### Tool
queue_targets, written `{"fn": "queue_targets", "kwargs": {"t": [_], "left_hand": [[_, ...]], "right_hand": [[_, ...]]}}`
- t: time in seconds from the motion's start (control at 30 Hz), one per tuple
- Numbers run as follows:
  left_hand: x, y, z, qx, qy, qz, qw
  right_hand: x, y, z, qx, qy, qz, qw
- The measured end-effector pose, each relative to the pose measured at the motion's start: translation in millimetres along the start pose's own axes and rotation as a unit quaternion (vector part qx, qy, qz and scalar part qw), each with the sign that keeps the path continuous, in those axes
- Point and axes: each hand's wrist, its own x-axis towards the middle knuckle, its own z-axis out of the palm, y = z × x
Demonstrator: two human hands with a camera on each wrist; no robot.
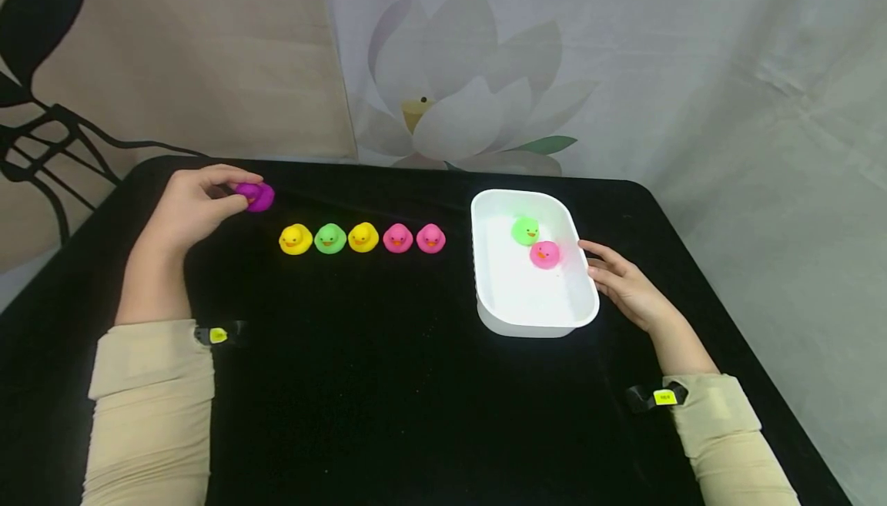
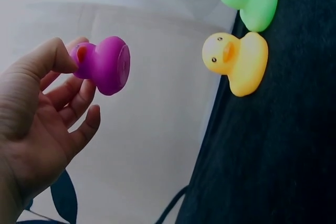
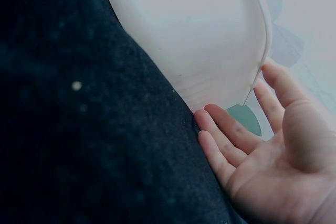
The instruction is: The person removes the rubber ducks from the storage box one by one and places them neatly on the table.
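My left hand (image 1: 190, 209) pinches a purple rubber duck (image 1: 258, 196) by its head between thumb and fingers; in the left wrist view the duck (image 2: 111, 66) is held up with its flat base facing right. To its right runs a row of rubber ducks on the table: a yellow duck (image 1: 296, 239) nearest the hand, a green duck (image 1: 330, 239), another yellow duck (image 1: 363, 237) and two pink ducks (image 1: 414, 238). My right hand (image 1: 627, 286) touches the right side of a white plastic tub (image 1: 513, 313) with its fingertips. Inside lie a green duck (image 1: 525, 231) and a pink duck (image 1: 545, 255).
A black cloth covers the table (image 1: 360, 398). A black chair (image 1: 41, 121) stands beyond its left edge. Pale curtains (image 1: 242, 51), one part printed with a large flower, hang behind the table.
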Motion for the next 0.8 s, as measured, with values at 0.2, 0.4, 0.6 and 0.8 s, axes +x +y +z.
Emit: {"fn": "queue_targets", "kwargs": {"t": [0.2,0.4,0.6,0.8], "left_hand": [[-2.1,-10.6,-2.6,0.007,-0.012,-0.027,0.9995],[-1.7,-24.5,-4.4,0.015,-0.042,-0.056,0.9974],[-1.5,-35.9,-3.0,0.004,-0.074,-0.069,0.9948],[-1.5,-41.7,-1.1,-0.012,-0.109,-0.082,0.9906]], "right_hand": [[0.1,-1,0,-0.001,0.0,-0.001,1.0],[0.8,-2,1,-0.002,-0.001,0.003,1.0],[-0.1,-2,1,-0.002,-0.002,0.003,1.0],[0.2,-2,1,0.002,-0.006,0.003,1.0]]}}
